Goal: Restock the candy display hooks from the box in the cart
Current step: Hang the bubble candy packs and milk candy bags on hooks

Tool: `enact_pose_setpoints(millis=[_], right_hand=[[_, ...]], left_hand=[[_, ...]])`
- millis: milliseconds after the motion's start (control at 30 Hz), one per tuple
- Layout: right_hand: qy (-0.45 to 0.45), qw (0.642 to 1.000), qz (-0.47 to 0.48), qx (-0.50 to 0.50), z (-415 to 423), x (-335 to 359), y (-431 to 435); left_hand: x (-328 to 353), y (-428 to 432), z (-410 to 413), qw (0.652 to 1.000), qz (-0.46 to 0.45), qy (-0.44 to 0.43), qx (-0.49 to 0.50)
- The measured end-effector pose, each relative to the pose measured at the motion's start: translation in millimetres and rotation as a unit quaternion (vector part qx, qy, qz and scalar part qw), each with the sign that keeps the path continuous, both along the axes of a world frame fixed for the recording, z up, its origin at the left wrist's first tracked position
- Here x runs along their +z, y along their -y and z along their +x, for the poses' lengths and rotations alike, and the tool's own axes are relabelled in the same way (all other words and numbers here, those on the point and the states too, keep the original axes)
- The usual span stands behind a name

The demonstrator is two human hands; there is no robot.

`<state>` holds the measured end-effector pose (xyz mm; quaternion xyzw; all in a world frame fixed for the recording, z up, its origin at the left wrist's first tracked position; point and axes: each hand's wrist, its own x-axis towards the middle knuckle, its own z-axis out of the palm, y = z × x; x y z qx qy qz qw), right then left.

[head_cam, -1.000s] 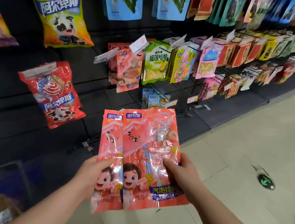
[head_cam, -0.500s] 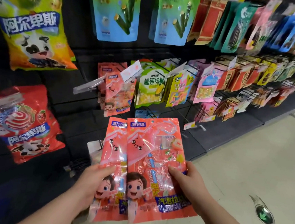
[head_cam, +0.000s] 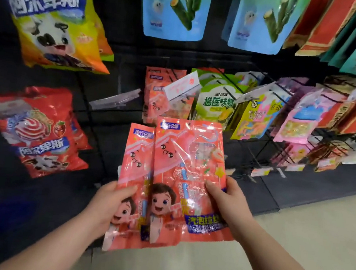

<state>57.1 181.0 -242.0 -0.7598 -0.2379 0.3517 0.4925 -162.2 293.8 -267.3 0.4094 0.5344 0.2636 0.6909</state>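
I hold two overlapping pink candy packets in front of the display. My left hand (head_cam: 109, 207) grips the rear packet (head_cam: 133, 174) at its lower left edge, thumb on the front. My right hand (head_cam: 228, 202) pinches the front packet (head_cam: 188, 158) at its right edge, thumb across the clear window. Just above and behind them, matching pink packets (head_cam: 157, 101) hang on a hook with a white price tag (head_cam: 181, 86). The box and the cart are out of view.
Green packets (head_cam: 217, 101) and yellow ones (head_cam: 255, 119) hang to the right of the pink hook, with more rows beyond. A bare hook with a clear tag (head_cam: 115, 101) juts out at left. Large red (head_cam: 39, 134) and yellow bags (head_cam: 52, 20) hang left. Beige floor (head_cam: 294, 237) lies lower right.
Both hands have carried the two packets up and closer to the hook of matching pink packets. The view has moved in toward the display; the grips are unchanged.
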Motion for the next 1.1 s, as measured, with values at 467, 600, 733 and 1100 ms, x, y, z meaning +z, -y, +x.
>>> enact_pose_setpoints(millis=[467,600,733,1100], right_hand=[[-0.002,0.995,0.019,0.094,51,16,-49],[-0.006,0.996,0.013,0.090,53,19,-53],[-0.018,0.996,0.015,0.092,52,26,-57],[-0.053,0.994,0.016,0.093,42,24,-59]], left_hand=[[-3,18,22,0.991,-0.021,-0.007,0.129],[-4,16,22,0.991,-0.022,-0.006,0.135],[-2,13,20,0.991,-0.026,-0.009,0.131],[-4,3,5,0.988,-0.031,-0.030,0.145]])
